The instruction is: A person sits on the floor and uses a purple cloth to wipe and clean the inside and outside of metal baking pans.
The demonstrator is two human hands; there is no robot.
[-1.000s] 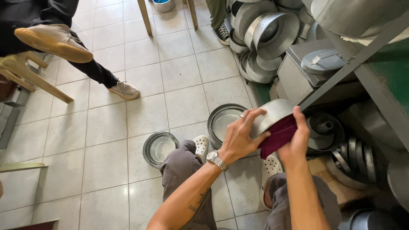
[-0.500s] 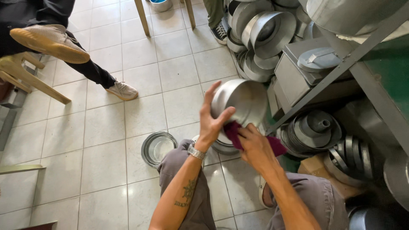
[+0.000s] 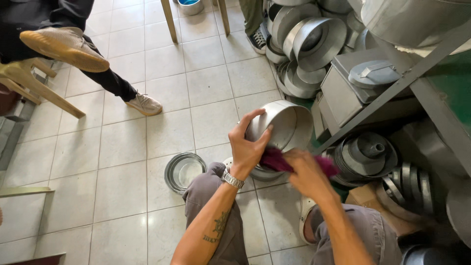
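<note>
My left hand (image 3: 248, 141) grips the rim of a round metal pan (image 3: 286, 124), tilted on its side with the open mouth facing right. Pressed against the pan's lower edge is a dark red cloth (image 3: 276, 160), held in my right hand (image 3: 305, 170). Both hands are above my knees, which wear grey trousers. Under the pan, partly hidden, lies another round metal pan (image 3: 265, 172) on the floor. A wristwatch sits on my left wrist.
A shallow round pan (image 3: 184, 171) lies on the tiled floor to the left. Stacks of metal pans and moulds (image 3: 365, 154) fill the shelves on the right. Another person's legs and shoes (image 3: 142, 104) are at the upper left, beside a wooden chair leg (image 3: 41, 91).
The pan has been turned and lifted leftward, its mouth now facing right. My left hand moved from its side to its rim, and my right hand with the cloth dropped below it.
</note>
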